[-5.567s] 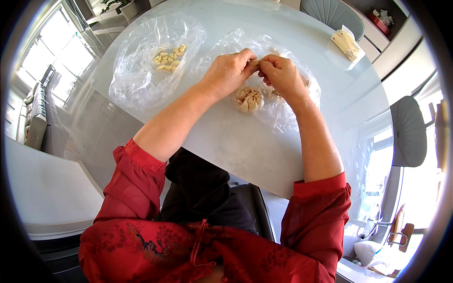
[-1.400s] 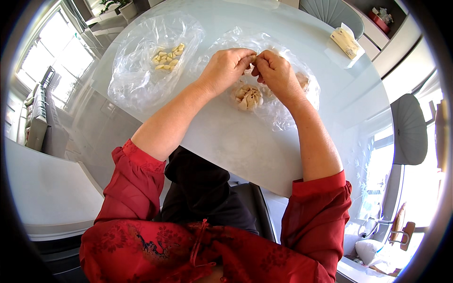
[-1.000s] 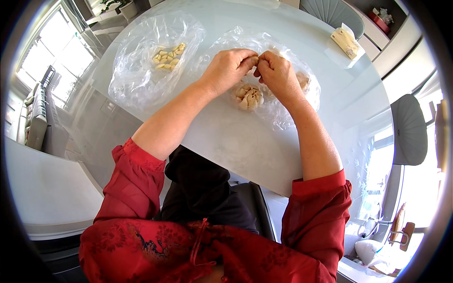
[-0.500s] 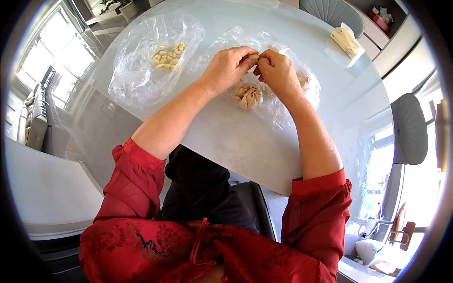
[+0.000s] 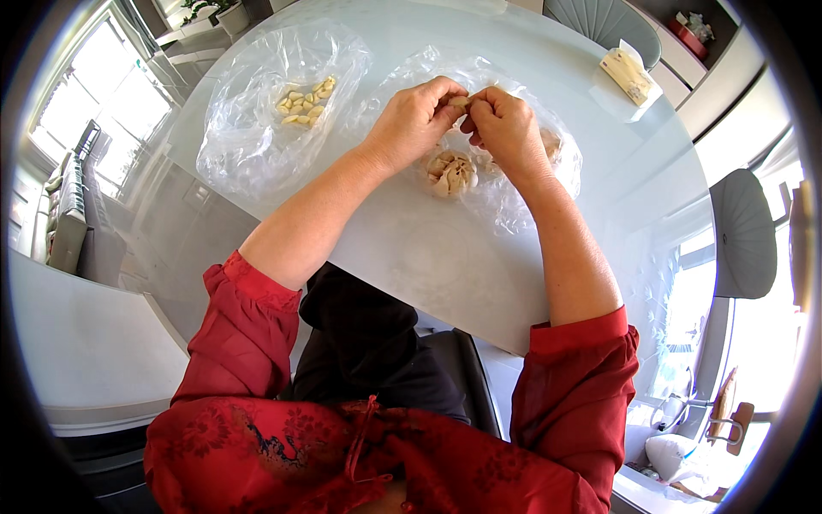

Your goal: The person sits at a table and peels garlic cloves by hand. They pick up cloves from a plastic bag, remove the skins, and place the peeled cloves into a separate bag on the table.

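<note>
Between the fingertips of my two hands is a garlic clove (image 5: 460, 101), pale tan and partly covered by the fingers. My left hand (image 5: 417, 118) pinches it from one side, my right hand (image 5: 507, 128) from the other. Just below them a garlic bulb (image 5: 451, 174) with loosened papery skin lies at the near edge of a clear plastic bag (image 5: 505, 210). More garlic (image 5: 550, 144) shows partly behind my right hand. To the left, peeled garlic cloves (image 5: 301, 104) sit in a heap on a second clear plastic bag (image 5: 244, 111).
Everything rests on a pale glossy table (image 5: 411, 248) with a rounded far edge. A tissue pack (image 5: 629, 75) stands at the far right. Grey chairs (image 5: 743, 233) are tucked around the right and far sides. My dark-trousered legs (image 5: 368, 343) are at the near edge.
Both hands stay nearly in place over the bag. The fingers shift slightly around the clove, and it tilts a little. Everything else looks the same.
</note>
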`<state>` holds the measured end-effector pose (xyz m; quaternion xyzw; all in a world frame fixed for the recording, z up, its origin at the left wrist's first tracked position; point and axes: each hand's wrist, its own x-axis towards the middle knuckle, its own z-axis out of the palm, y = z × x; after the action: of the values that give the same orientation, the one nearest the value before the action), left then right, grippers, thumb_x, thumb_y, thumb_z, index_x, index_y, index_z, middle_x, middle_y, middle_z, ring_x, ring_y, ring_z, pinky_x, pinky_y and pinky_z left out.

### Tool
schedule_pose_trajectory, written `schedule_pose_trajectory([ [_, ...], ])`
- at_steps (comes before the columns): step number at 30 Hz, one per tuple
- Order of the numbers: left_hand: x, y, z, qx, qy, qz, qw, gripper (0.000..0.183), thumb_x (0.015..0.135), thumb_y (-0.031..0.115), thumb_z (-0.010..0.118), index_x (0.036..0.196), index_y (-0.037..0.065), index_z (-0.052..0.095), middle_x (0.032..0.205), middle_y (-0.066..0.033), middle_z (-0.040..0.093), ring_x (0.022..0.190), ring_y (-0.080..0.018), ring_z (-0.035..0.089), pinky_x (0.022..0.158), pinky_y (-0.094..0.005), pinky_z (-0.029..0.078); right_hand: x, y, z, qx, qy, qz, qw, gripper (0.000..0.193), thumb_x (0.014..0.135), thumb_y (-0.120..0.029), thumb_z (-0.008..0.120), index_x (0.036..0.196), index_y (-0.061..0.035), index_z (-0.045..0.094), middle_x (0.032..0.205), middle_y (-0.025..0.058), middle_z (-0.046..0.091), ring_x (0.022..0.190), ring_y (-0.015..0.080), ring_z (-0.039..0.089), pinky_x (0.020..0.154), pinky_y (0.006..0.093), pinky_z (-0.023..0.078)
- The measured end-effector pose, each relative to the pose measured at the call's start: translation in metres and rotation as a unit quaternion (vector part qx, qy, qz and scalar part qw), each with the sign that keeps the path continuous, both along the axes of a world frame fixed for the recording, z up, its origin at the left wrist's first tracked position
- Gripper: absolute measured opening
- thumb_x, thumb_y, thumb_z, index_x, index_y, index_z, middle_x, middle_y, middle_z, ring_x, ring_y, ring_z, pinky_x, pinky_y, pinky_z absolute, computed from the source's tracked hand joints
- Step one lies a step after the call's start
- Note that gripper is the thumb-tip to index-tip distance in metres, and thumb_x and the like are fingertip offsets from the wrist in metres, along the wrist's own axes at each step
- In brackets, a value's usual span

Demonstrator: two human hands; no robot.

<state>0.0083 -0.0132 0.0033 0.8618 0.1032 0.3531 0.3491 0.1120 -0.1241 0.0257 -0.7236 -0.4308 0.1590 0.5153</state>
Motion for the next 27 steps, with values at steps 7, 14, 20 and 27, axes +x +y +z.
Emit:
schedule_pose_trajectory([
  [7,-0.0017,0.0001,0.0032,0.000,0.025,0.014,1.000,0.016,0.089,0.013,0.059,0.103,0.005,0.060,0.081,-0.0052,0.066,0.067,-0.0104,0.060,0.062,-0.0246,0.050,-0.0013,0.0002,0.0004,0.005,0.009,0.015,1.000,0.023,0.090,-0.016,0.046,0.088,0.0021,0.060,0.072,0.0068,0.064,0.059,0.0107,0.057,0.057,0.0245,0.048],
  [14,-0.0012,-0.0004,0.0018,-0.006,0.013,-0.002,1.000,0.016,0.090,0.013,0.057,0.104,0.005,0.060,0.083,-0.0054,0.067,0.067,-0.0112,0.062,0.062,-0.0253,0.051,0.0000,0.0005,-0.0015,0.002,0.001,0.009,1.000,0.022,0.089,-0.016,0.046,0.085,0.0020,0.059,0.069,0.0064,0.062,0.058,0.0105,0.056,0.056,0.0243,0.048],
  [20,-0.0022,-0.0038,0.0058,-0.029,0.011,0.000,1.000,0.017,0.092,0.014,0.054,0.105,0.005,0.060,0.083,-0.0051,0.066,0.067,-0.0116,0.062,0.062,-0.0250,0.052,-0.0001,0.0013,-0.0021,0.016,-0.022,-0.004,1.000,0.026,0.086,-0.015,0.045,0.086,0.0040,0.063,0.068,0.0119,0.065,0.059,0.0169,0.063,0.059,0.0290,0.051],
  [27,-0.0018,-0.0052,0.0062,-0.061,-0.014,-0.009,0.998,0.017,0.094,0.015,0.050,0.103,0.003,0.059,0.081,-0.0078,0.067,0.068,-0.0139,0.063,0.062,-0.0261,0.052,-0.0036,0.0019,0.0017,0.020,-0.029,-0.015,0.999,0.026,0.085,-0.015,0.046,0.084,0.0036,0.064,0.066,0.0119,0.064,0.057,0.0167,0.062,0.059,0.0296,0.051],
])
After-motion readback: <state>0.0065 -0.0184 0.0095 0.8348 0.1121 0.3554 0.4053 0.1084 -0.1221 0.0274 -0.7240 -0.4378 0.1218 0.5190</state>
